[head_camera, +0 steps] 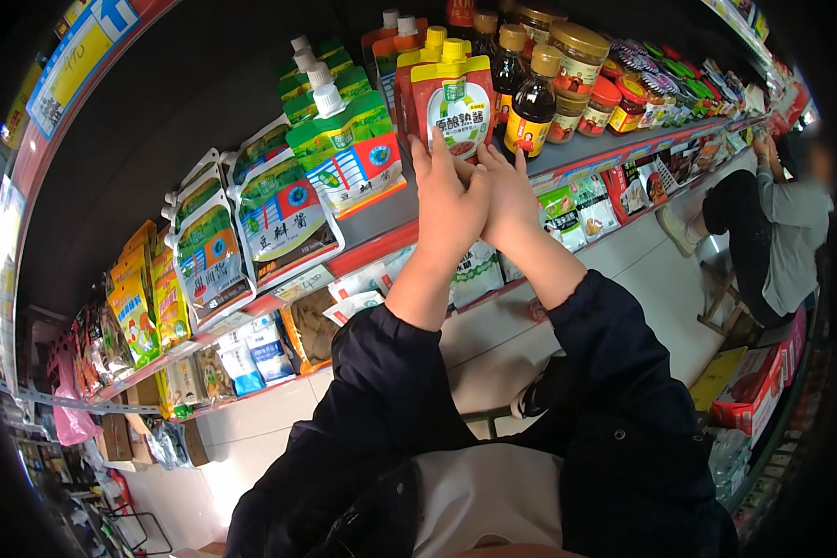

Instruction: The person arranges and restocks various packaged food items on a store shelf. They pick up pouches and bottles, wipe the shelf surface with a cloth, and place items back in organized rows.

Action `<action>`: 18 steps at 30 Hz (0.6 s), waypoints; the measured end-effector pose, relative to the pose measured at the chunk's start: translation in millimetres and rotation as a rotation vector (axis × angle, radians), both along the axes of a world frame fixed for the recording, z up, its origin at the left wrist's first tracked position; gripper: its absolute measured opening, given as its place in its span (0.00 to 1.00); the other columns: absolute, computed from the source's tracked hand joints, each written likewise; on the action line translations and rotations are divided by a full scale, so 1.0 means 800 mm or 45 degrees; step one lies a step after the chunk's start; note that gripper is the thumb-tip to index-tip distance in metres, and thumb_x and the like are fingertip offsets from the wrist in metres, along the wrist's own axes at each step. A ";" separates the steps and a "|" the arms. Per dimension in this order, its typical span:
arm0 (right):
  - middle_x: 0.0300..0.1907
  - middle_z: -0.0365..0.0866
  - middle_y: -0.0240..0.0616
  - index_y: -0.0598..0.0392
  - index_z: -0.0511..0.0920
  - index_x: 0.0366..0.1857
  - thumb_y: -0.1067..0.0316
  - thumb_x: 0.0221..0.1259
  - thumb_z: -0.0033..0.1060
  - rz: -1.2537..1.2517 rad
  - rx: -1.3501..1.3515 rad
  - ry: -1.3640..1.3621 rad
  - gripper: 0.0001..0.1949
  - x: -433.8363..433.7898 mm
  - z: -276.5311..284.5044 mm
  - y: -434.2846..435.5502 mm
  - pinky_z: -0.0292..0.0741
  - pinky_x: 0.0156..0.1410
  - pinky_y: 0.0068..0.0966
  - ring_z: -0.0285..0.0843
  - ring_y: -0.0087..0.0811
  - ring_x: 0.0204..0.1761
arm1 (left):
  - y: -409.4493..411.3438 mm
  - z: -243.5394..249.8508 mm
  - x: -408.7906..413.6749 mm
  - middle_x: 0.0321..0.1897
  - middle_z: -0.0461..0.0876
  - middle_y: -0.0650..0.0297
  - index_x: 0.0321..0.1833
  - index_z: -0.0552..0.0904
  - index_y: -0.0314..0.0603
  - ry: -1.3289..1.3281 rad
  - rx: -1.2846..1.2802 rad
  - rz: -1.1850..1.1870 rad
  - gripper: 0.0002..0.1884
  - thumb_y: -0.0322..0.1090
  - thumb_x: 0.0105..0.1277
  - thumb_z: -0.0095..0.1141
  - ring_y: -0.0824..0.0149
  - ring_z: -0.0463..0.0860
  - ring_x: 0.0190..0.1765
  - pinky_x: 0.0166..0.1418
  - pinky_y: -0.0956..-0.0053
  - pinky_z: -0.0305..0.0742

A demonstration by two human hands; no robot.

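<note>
My left hand (450, 192) and my right hand (509, 199) meet at the lower end of a red sauce pouch with a yellow spout cap (452, 104), which stands at the shelf's front. Fingers of both hands overlap its lower part; how firmly they grip it cannot be told. Another yellow-capped pouch is behind it. Green-topped bean paste pouches with white caps (352, 157) stand to the left. Dark sauce bottles (532, 104) with tan caps are close on the right, one near my right fingertips.
Jars with red lids (600, 104) line the shelf (383, 223) further right. Flat packets (261, 349) fill the lower shelf. A person in a grey top (795, 223) sits on a low stool at the right, beside red cartons (750, 397). Yellow bags (132, 307) hang or stand at the left.
</note>
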State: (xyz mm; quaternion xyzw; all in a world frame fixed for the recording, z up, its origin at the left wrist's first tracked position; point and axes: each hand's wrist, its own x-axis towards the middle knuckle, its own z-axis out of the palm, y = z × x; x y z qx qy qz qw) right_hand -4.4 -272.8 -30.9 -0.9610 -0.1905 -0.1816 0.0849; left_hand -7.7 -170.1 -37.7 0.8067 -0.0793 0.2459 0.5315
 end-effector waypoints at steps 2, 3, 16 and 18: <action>0.70 0.69 0.57 0.37 0.72 0.70 0.56 0.65 0.56 0.012 0.040 -0.003 0.27 0.001 -0.004 -0.002 0.47 0.80 0.57 0.61 0.51 0.76 | -0.001 0.001 -0.002 0.70 0.52 0.18 0.74 0.57 0.18 -0.012 0.028 0.006 0.39 0.33 0.64 0.57 0.27 0.49 0.78 0.78 0.51 0.55; 0.69 0.70 0.56 0.40 0.73 0.69 0.58 0.64 0.57 0.033 0.062 -0.034 0.26 0.001 -0.007 -0.005 0.49 0.80 0.56 0.62 0.50 0.75 | -0.002 0.003 -0.005 0.71 0.51 0.18 0.74 0.57 0.18 -0.021 0.050 0.010 0.39 0.33 0.64 0.58 0.27 0.48 0.78 0.78 0.50 0.54; 0.34 0.83 0.47 0.56 0.82 0.32 0.68 0.63 0.58 0.029 0.758 -0.246 0.06 -0.082 -0.137 -0.204 0.74 0.44 0.41 0.80 0.50 0.39 | -0.027 -0.012 -0.054 0.67 0.69 0.42 0.65 0.74 0.38 -0.742 0.105 0.000 0.27 0.26 0.61 0.59 0.43 0.69 0.70 0.71 0.55 0.65; 0.36 0.84 0.48 0.55 0.84 0.36 0.64 0.65 0.58 -0.315 0.728 0.081 0.08 -0.077 -0.201 -0.255 0.76 0.45 0.39 0.82 0.49 0.40 | -0.040 -0.018 -0.062 0.67 0.73 0.48 0.65 0.76 0.44 -0.742 0.158 -0.143 0.25 0.28 0.62 0.59 0.47 0.72 0.67 0.70 0.57 0.66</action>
